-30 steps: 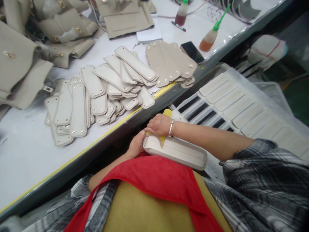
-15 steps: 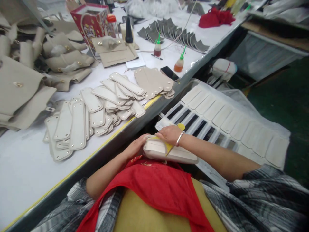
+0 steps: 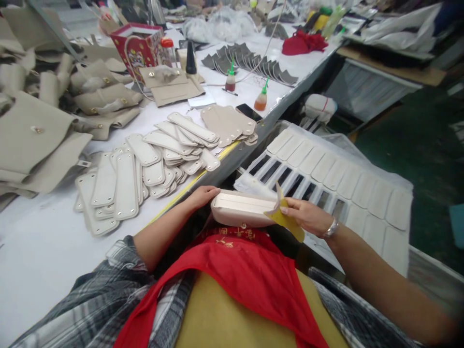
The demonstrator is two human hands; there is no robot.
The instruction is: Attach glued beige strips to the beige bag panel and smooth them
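My left hand (image 3: 203, 197) is closed on the left end of a beige bag piece (image 3: 239, 218), boxy with rounded corners, held at my lap by the table edge. Along its upper face runs a cream strip with a line down the middle. My right hand (image 3: 308, 216) pinches a curled yellow backing strip (image 3: 286, 222) at the bag piece's right end. One end of the strip curls upward and its pale underside shows. Whether the strip still touches the bag piece is unclear.
Many pale strap pieces with rivets (image 3: 125, 186) lie heaped on the table (image 3: 32, 270). Right of my lap, a rack (image 3: 366, 193) bears rows of pale panels. Beige bag parts (image 3: 36, 140), glue bottles (image 3: 260, 100), a phone (image 3: 249, 112) and a red gift box (image 3: 134, 48) stand farther back.
My right hand has moved right, drawing the yellow strip along to the bag piece's right end. More of the cream face shows. My left hand remains at the left end.
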